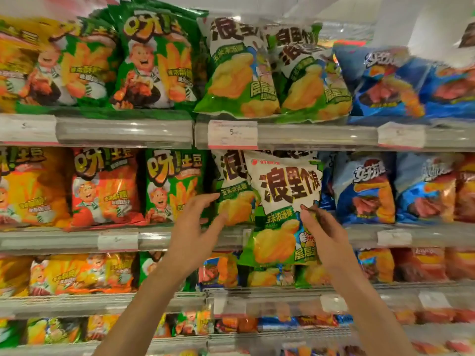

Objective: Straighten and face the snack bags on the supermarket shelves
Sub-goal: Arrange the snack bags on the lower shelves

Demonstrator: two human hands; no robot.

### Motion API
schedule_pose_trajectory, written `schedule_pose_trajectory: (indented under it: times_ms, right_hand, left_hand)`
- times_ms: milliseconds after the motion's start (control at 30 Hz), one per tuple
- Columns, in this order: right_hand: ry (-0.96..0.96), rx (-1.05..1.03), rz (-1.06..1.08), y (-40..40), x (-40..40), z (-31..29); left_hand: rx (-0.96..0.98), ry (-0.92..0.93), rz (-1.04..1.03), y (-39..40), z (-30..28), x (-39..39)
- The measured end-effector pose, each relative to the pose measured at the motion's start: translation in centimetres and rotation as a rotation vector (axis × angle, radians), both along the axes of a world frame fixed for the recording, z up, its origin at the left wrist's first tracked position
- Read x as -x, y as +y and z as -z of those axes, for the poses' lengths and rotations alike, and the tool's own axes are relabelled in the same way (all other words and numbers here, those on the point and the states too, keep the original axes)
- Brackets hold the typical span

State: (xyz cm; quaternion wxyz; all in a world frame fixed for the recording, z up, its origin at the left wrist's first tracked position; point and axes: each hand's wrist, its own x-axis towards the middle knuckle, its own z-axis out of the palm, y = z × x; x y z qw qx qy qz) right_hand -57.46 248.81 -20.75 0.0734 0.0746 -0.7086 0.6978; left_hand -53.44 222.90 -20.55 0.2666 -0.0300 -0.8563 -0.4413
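Note:
A white-and-green snack bag hangs in front of the second shelf, its bottom drooping below the shelf rail. My right hand grips its right edge, fingers curled round it. Behind it to the left stands a second bag of the same kind. My left hand reaches to that bag with spread, relaxed fingers, fingertips touching its lower left part. Green potato-stick bags stand to the left and blue bags to the right.
The top shelf holds green bags, white-green bags and blue bags. A price tag sits on the top shelf rail. Lower shelves carry more orange, red and green bags.

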Motion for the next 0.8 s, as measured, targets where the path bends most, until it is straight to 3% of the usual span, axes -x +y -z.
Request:
schedule_pose_trajectory:
  times_ms: [133, 467, 700, 800]
  right_hand:
    - [0.043, -0.03, 0.065, 1.8, 2.3, -0.4]
    - [0.153, -0.06, 0.217, 1.8, 8.8, -1.1]
    - [0.313, -0.343, 0.418, 0.9, 9.3, 1.0]
    - [0.418, -0.536, 0.402, -0.1, 7.3, 2.2]
  left_hand:
    - [0.254, 0.041, -0.074, 0.6, 0.5, 3.0]
    - [0.336, 0.032, -0.153, 2.2, 1.0, 5.0]
    - [0.318, 0.04, -0.107, 1.6, 1.2, 5.3]
    - [0.311, 0.057, -0.094, 1.4, 1.6, 5.4]
